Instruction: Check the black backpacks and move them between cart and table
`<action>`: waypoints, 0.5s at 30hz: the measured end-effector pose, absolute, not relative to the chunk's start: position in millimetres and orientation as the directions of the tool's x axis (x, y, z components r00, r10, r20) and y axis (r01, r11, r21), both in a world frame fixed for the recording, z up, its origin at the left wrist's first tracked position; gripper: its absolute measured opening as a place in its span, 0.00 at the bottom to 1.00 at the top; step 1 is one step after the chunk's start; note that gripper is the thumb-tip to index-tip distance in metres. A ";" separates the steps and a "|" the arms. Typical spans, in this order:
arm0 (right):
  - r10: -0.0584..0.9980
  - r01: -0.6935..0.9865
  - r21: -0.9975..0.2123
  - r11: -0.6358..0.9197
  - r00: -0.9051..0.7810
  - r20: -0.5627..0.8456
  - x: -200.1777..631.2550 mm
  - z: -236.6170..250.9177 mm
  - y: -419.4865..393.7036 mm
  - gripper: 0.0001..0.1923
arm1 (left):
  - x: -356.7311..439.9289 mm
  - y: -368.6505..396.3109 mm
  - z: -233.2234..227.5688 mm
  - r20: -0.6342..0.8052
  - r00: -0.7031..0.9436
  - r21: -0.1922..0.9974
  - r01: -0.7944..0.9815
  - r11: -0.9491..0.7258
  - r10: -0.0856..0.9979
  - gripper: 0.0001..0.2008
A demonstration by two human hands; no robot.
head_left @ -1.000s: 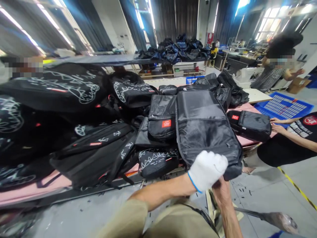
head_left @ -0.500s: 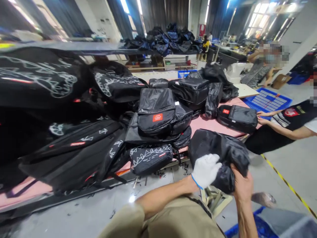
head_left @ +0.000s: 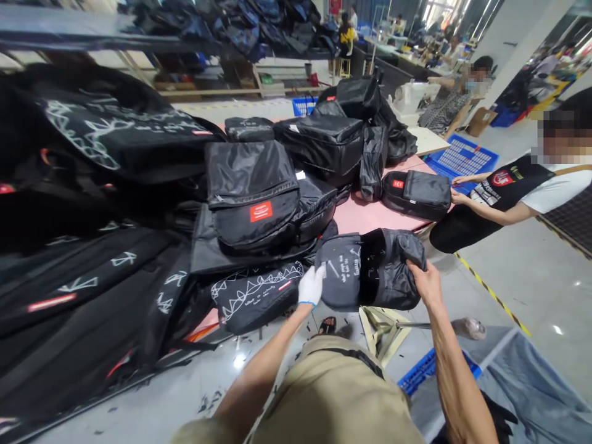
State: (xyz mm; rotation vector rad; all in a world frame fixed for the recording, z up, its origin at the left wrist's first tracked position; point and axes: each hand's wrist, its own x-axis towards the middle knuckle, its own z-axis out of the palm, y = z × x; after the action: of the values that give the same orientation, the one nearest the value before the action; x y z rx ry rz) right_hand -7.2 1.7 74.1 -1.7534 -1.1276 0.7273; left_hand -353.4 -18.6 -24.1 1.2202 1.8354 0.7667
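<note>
1. We hold a dark grey backpack (head_left: 370,268) off the near edge of the pink desk (head_left: 370,216)
2. Our gloved left hand (head_left: 311,286) grips its left end; our bare right hand (head_left: 425,280) clasps the crumpled right side
3. It looks soft, light, floppy and slightly slick, so we judge seams and corners the surest holds

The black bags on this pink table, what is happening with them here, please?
A person holds a black bag in front of them with both hands, at the edge of the pink table: the gloved left hand grips its left side, the bare right hand its right side. Many black backpacks lie piled on the table. At the far side, a co-worker's hands touch another bag.
</note>
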 end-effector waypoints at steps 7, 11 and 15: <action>0.992 0.467 -0.883 -0.054 0.124 0.005 -4.3 99.0 33.2 0.31 | -376.7 -35.0 -49.8 -0.382 -0.194 0.618 0.673 0.406 0.904 0.25; 0.997 0.582 -0.813 -0.021 0.072 0.026 -33.2 111.5 49.7 0.26 | -359.6 -10.5 -22.2 -0.040 0.224 0.491 0.853 -0.176 0.974 0.36; 0.986 0.740 -0.653 0.161 -0.154 0.068 -70.2 129.8 63.4 0.17 | -328.1 44.1 -4.3 -0.141 0.740 0.392 0.652 -0.649 0.658 0.33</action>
State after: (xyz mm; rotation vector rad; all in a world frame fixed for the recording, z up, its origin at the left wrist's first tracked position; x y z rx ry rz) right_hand -70.2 63.4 129.8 -1.6325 -1.9569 0.6644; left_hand -328.1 44.1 -4.3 2.5207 1.0010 0.0189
